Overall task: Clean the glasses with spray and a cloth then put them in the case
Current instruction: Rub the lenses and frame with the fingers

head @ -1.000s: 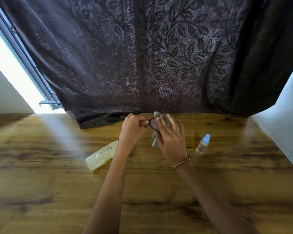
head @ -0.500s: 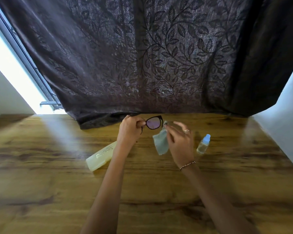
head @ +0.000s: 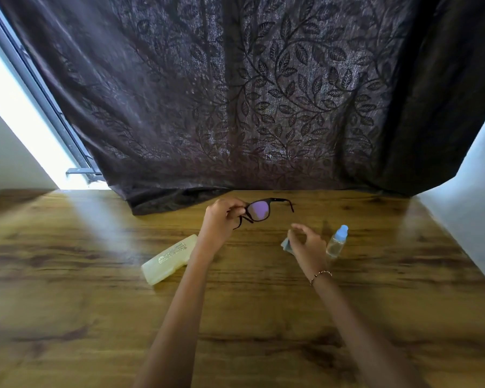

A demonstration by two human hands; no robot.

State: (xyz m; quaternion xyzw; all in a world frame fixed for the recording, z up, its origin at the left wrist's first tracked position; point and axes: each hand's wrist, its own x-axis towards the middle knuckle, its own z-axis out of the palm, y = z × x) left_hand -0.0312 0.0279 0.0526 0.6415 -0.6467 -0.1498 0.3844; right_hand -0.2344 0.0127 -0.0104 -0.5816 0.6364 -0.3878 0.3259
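Fingers (head: 240, 210) around glasses (head: 259, 210), aloft

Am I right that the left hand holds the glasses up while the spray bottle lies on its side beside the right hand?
Not quite: the head view shows the spray bottle standing upright, cap on top, not on its side. The rest holds: the left hand holds the glasses up, and the bottle is beside the right hand.

You have one head-worn wide-angle view, looking forward and down across the tabletop (head: 95, 317) from close above your forearms; it faces the dark curtain (head: 235, 93) beyond the far edge.
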